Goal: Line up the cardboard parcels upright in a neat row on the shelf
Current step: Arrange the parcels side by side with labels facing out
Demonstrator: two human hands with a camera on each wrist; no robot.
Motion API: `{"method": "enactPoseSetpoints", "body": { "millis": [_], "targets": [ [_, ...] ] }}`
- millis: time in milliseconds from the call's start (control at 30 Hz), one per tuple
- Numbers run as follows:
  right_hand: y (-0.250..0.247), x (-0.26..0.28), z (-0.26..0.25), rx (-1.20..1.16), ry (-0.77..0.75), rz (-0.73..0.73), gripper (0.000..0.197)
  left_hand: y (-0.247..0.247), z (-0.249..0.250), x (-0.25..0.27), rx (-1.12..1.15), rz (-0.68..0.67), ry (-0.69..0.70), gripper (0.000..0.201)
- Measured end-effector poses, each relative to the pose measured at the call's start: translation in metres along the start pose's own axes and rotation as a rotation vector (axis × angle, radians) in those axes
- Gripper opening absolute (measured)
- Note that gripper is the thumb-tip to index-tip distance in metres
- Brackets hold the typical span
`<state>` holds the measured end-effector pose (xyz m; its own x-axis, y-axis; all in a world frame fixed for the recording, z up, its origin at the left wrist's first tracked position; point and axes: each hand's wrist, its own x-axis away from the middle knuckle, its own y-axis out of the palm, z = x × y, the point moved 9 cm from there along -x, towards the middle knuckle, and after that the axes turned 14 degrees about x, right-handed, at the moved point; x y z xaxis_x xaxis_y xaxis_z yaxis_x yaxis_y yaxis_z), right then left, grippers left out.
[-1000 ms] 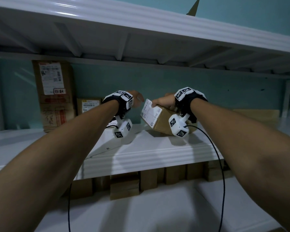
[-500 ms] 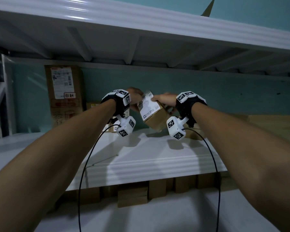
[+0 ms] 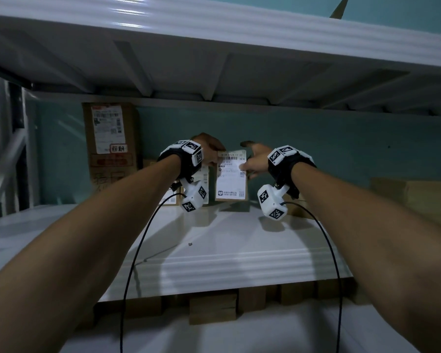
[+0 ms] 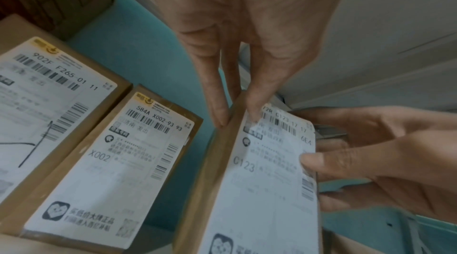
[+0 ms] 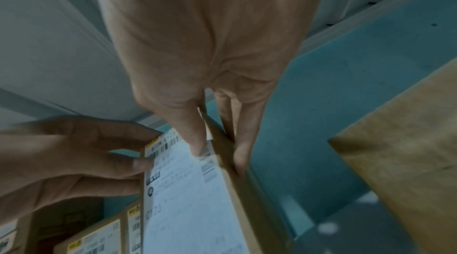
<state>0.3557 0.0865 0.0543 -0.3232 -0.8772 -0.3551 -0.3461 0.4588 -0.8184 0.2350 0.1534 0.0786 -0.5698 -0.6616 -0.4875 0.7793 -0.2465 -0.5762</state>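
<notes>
A small cardboard parcel (image 3: 231, 177) with a white label marked C123 (image 4: 267, 180) stands upright at the back of the white shelf (image 3: 227, 240). My left hand (image 3: 218, 159) pinches its top left corner, thumb on the label and fingers (image 4: 220, 113) on the side. My right hand (image 3: 245, 166) grips its right edge, thumb (image 5: 197, 141) on the label and fingers along the side. Left of it stand two more labelled parcels, X002 (image 4: 118, 160) and 902F (image 4: 44, 111), partly hidden behind my left wrist in the head view.
A tall brown box (image 3: 111, 143) stands at the far left against the teal wall. Flat cardboard (image 3: 413, 197) lies on the shelf to the right. The upper shelf (image 3: 214, 34) hangs low overhead. Several boxes (image 3: 211, 309) sit on the shelf below.
The parcel was tilted in my right hand above the shelf. It now stands upright at the back beside the other parcels, and my left hand has taken hold of its corner.
</notes>
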Motion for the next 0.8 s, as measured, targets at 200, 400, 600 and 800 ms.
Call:
{"method": "enactPoseSetpoints", "body": {
  "millis": [200,400,600,800],
  "targets": [
    [0.013,-0.010,0.003,0.136,-0.043,-0.017,0.051,0.003,-0.009,-0.006,-0.180,-0.014,0.012,0.033],
    [0.023,-0.021,0.007,0.276,-0.061,-0.020,0.058,0.008,-0.019,-0.014,-0.262,-0.032,0.011,0.034],
    [0.019,-0.030,0.000,0.527,-0.096,0.047,0.055,0.010,-0.027,-0.027,-0.282,-0.036,-0.012,0.032],
    [0.019,-0.042,-0.002,0.560,-0.070,0.054,0.045,0.010,-0.032,-0.034,-0.311,-0.039,-0.030,0.030]
  ]
}}
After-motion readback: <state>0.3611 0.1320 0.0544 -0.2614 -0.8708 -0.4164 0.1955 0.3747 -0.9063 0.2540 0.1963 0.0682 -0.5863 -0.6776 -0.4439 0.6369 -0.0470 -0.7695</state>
